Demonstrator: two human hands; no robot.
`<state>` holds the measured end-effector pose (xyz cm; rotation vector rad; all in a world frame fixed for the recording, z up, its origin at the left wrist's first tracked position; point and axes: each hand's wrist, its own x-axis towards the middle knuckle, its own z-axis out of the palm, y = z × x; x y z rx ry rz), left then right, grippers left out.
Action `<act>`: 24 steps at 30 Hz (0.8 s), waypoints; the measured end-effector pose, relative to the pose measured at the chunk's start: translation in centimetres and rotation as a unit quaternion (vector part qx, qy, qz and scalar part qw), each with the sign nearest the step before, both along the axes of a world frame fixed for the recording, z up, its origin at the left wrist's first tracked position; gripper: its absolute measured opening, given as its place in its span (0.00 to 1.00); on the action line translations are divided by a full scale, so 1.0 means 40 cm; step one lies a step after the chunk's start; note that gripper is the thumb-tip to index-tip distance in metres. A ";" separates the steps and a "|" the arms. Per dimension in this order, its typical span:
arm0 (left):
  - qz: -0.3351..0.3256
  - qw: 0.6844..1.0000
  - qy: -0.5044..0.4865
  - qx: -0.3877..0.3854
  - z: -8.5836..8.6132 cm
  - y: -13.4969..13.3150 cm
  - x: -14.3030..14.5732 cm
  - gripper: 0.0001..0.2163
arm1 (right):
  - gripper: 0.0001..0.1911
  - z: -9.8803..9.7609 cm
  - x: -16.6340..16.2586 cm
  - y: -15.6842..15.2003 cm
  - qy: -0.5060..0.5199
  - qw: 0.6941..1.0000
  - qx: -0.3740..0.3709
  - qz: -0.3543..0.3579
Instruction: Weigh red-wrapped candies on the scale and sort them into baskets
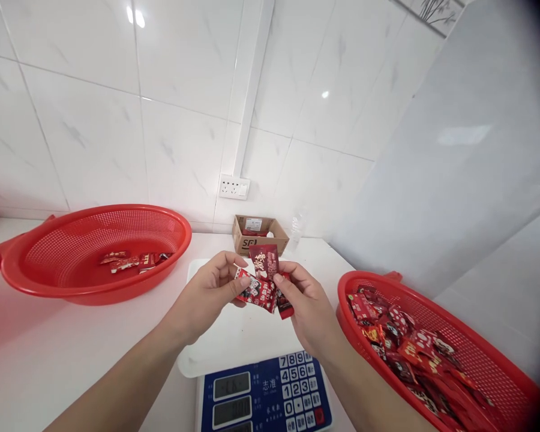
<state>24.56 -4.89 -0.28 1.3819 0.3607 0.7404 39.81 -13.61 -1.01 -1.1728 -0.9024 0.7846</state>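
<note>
My left hand [209, 294] and my right hand [306, 306] meet above the white pan of a weighing scale [234, 336]. Together they pinch a small bunch of red candy packets [263, 282]: one packet stands upright, the others lie across between my fingertips. The left thumb and fingers grip the left end of a packet. The right fingers are closed on the right side of the bunch. The scale's blue keypad panel [270, 393] faces me at the bottom.
A red mesh basket [477, 354] heaped with red packets sits at the right. A larger red basket [72, 282] holding a few packets sits at the left. A small cardboard box [258, 235] stands by the tiled wall under a socket [234, 187].
</note>
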 end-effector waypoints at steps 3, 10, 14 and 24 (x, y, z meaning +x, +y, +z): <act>0.020 1.000 -0.015 0.001 0.001 0.002 -0.004 0.12 | 0.15 0.007 -0.002 -0.009 -0.002 1.000 -0.017 0.000; 0.035 0.999 -0.038 -0.006 0.000 -0.001 -0.002 0.16 | 0.17 0.011 -0.004 -0.033 -0.019 0.998 -0.061 0.013; 0.005 0.999 -0.038 -0.015 -0.001 -0.005 -0.001 0.15 | 0.14 0.003 -0.001 -0.040 -0.043 0.997 -0.058 0.039; -0.005 0.999 -0.051 -0.018 0.001 -0.006 -0.009 0.09 | 0.13 -0.002 -0.005 -0.043 -0.066 0.993 -0.053 0.083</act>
